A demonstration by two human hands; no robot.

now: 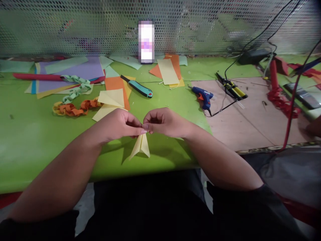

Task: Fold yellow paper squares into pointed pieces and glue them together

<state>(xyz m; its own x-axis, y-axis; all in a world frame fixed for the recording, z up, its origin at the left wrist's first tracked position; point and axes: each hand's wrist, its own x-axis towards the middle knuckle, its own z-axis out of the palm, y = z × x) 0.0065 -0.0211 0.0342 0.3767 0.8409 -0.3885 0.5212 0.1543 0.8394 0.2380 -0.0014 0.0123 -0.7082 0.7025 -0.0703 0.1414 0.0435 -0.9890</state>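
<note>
A folded piece of yellow paper (140, 144) hangs from my fingers above the green table, its lower end fanned out into creased flaps. My left hand (122, 124) pinches its upper end between thumb and fingers. Right beside it, my right hand (164, 123) is closed too, thumb and fingertips meeting at the same upper tip. The fingers hide that tip. Pale yellow sheets (110, 100) lie just beyond my left hand, partly over an orange sheet (115, 83).
A teal utility knife (140, 88) lies ahead. To the right are a blue glue gun (203, 97) with its cord and yellow-black pliers (233, 87). Paper chains (80, 107) and coloured sheets (70, 75) cover the left. A phone (146, 42) leans on the perforated metal panel.
</note>
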